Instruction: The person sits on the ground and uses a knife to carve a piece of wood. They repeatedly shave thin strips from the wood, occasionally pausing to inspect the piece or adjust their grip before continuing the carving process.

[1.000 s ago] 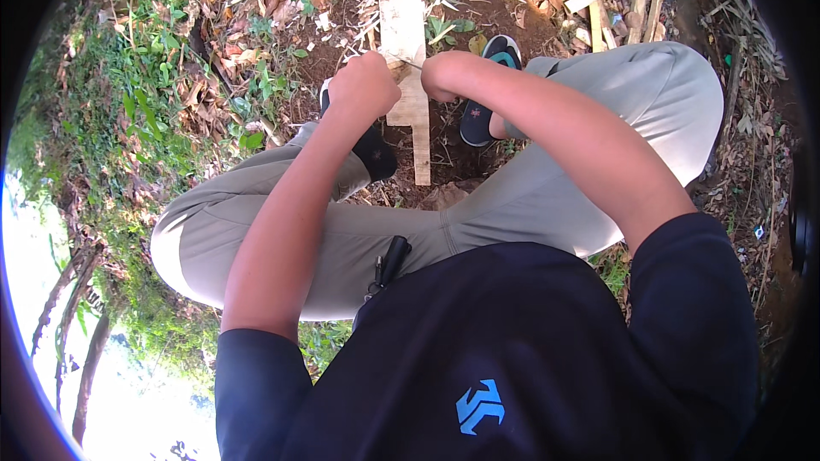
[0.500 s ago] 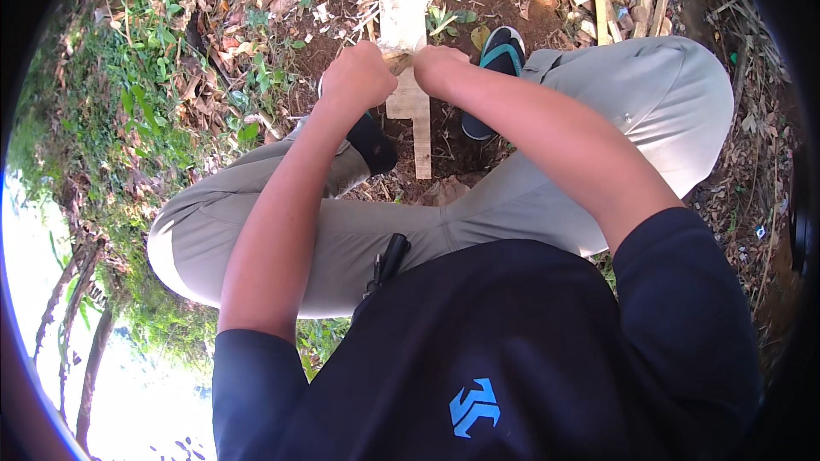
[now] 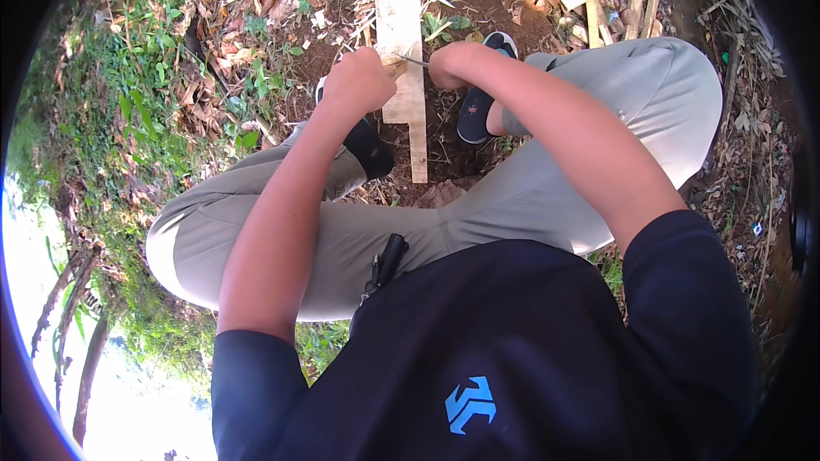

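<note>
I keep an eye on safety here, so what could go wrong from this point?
The thin dark strip shows over the plank, between the left hand and right hand; if it is sharp-edged, a slip might cut either hand. The plank's narrow end might snap if pressed hard. The right foot is beside the plank, so a sideways slip could perhaps reach it.

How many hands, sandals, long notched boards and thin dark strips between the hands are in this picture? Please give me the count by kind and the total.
Left hand and right hand: 2
Left sandal and right sandal: 2
Long notched board: 1
Thin dark strip: 1
Total: 6
</note>
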Available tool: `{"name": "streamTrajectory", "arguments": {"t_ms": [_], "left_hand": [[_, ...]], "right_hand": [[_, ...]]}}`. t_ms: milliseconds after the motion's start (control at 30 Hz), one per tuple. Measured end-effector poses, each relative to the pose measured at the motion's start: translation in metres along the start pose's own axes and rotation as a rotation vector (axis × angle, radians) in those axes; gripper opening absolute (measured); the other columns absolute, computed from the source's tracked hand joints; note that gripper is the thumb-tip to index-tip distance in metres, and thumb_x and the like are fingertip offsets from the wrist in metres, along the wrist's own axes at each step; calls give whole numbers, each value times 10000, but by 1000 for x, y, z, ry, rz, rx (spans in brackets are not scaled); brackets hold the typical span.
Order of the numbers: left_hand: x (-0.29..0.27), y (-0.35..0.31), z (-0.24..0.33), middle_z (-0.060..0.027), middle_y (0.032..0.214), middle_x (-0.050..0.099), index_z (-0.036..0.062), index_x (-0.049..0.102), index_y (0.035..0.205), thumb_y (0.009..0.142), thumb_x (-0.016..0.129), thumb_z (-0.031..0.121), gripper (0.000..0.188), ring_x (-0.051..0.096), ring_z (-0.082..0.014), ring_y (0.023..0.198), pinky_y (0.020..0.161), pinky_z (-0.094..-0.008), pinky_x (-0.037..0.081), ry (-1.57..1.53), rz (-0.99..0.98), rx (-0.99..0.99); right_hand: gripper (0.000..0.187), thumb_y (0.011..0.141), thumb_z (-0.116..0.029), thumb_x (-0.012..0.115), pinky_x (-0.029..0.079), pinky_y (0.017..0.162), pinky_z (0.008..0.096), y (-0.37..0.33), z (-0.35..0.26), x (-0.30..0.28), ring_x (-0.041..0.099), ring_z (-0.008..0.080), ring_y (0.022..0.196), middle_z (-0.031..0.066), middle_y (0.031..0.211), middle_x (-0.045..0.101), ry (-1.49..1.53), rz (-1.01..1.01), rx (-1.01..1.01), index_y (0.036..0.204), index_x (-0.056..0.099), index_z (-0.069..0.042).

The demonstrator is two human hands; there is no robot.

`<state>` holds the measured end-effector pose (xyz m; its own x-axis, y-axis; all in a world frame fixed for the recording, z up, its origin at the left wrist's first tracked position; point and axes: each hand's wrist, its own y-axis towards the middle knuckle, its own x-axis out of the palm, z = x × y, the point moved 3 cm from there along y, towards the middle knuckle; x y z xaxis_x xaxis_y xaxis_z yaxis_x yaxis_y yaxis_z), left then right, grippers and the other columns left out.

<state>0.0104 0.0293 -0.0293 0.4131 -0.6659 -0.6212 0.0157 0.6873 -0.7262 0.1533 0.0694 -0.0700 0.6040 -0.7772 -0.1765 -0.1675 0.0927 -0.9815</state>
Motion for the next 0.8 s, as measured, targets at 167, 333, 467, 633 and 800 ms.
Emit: {"name": "streamTrajectory", "arguments": {"t_ms": [167,333,467,633,800], "left_hand": [[-2,2,1,-297,1029,666,-76,641,1025,841,677,340,457,658,-411,1019,874,-446,537,-39,-36,-34],[-8,3,5,-296,1036,664,-77,639,1037,845,683,371,489,658,-412,1017,878,-448,532,-41,-64,-37],[3,2,2,-283,1038,668,-68,639,1031,825,671,277,403,660,-407,1015,877,-451,531,-35,-39,-38],[2,4,-3,-282,1030,667,-62,645,998,811,683,307,415,664,-399,999,863,-450,535,-31,-23,-24],[-6,4,-2,-206,713,661,-57,678,782,779,723,337,396,693,-254,661,550,-371,559,-216,-102,-93]], "right_hand": [[269,771,-51,629,529,808,441,12,-11,10,674,331,977,170,1096,694,-43,13,-14,1016,740,-54],[306,786,-77,637,545,849,426,31,-6,29,675,305,1048,158,1159,685,387,262,132,1075,719,-22],[338,778,-78,664,548,858,418,43,-2,43,666,311,1080,163,1169,682,481,279,137,1102,701,7],[328,752,-69,674,551,837,423,44,4,29,676,317,1048,153,1130,697,217,137,93,1074,732,-58],[247,740,-24,683,551,798,415,39,-8,24,690,316,997,176,1066,709,-158,-2,-90,976,754,-22]]}}
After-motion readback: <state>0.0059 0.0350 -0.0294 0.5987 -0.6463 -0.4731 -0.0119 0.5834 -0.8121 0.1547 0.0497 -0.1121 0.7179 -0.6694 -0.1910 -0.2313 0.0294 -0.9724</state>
